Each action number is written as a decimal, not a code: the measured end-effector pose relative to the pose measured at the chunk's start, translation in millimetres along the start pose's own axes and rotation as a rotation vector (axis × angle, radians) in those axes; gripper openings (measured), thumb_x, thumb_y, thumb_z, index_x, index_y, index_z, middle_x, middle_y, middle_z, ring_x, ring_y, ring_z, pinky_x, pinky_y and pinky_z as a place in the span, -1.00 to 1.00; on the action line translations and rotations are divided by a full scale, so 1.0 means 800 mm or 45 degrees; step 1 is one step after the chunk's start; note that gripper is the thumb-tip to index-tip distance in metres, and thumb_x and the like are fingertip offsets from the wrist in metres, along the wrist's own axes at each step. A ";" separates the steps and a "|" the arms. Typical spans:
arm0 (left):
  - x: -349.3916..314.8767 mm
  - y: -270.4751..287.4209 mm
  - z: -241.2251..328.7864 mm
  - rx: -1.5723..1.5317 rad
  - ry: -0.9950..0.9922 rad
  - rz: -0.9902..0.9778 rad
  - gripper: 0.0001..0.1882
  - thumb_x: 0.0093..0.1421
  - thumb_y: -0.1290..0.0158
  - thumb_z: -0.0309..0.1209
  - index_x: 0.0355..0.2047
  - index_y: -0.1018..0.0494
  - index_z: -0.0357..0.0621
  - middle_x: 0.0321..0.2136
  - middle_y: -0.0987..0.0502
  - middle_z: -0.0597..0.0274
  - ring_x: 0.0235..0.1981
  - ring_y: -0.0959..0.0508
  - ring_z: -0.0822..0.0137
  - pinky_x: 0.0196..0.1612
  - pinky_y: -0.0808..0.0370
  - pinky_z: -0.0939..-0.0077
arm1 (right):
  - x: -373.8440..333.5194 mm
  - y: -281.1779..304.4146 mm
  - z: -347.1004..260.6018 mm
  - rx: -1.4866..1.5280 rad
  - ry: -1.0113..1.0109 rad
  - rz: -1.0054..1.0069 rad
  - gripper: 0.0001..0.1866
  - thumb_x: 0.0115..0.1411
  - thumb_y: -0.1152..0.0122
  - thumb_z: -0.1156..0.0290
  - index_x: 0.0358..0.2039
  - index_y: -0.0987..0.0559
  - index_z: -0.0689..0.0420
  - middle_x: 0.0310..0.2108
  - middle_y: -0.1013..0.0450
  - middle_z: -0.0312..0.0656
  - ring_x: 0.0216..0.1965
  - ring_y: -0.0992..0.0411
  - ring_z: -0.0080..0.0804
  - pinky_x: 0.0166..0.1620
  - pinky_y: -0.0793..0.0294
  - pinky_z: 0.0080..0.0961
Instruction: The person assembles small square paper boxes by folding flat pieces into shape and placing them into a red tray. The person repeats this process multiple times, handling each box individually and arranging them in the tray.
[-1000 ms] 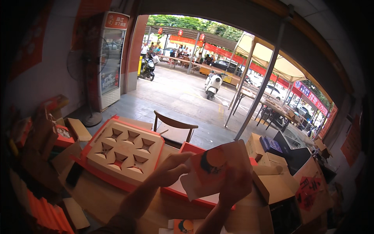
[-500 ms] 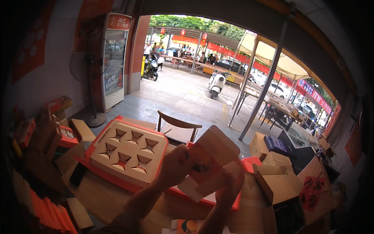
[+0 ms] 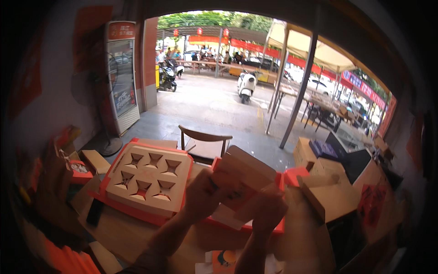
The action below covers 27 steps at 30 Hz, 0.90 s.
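Between my two hands is a small folding carton [image 3: 246,170], partly folded, with bare brown cardboard flaps and a dim orange-red printed panel. My left hand [image 3: 200,194] is closed on its left side. My right hand [image 3: 270,211] grips its right side; its fingers are partly blurred. Beneath the carton lies a red box [image 3: 279,223], mostly hidden by my hands. Left of my left hand, a cardboard insert [image 3: 148,174] with several star-shaped openings sits in a red gift box [image 3: 123,210]. Another printed carton [image 3: 223,260] lies by the table's near edge, partly behind my right forearm.
A wooden chair [image 3: 207,137] stands across the wooden table [image 3: 296,246]. Open brown cardboard boxes [image 3: 333,196] are at the right. Orange-red cartons [image 3: 68,258] sit at lower left, with a dark flat object [image 3: 95,211] nearby. A glass-door fridge [image 3: 122,82] stands far left.
My view has shifted slightly, so the scene sits a little differently. Both hands still hold the carton, which is tilted a bit differently.
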<state>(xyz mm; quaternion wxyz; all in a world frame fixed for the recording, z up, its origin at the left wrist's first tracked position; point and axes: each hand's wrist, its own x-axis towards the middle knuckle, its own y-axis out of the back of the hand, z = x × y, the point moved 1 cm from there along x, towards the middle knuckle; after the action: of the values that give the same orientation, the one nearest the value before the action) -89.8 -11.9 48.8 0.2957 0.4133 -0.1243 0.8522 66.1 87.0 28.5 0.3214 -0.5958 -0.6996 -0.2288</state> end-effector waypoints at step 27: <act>-0.210 0.002 -0.064 0.363 0.512 -1.576 -0.49 0.05 -0.31 -0.05 -0.20 -0.51 -0.22 -0.53 -0.56 0.07 -0.48 -0.60 0.12 -0.36 -0.51 0.31 | 0.013 0.042 -0.077 1.437 -0.134 -0.187 -0.58 0.39 0.14 0.24 -0.42 -0.56 0.29 -0.61 -0.45 -0.21 -0.61 -0.39 -0.59 -0.55 -0.34 -0.67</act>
<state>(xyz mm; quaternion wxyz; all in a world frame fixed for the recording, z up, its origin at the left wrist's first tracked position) -41.7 -56.9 -114.0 0.6904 0.2763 0.3074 0.5938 109.4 57.2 76.3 0.5376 -0.2922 -0.7682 0.1886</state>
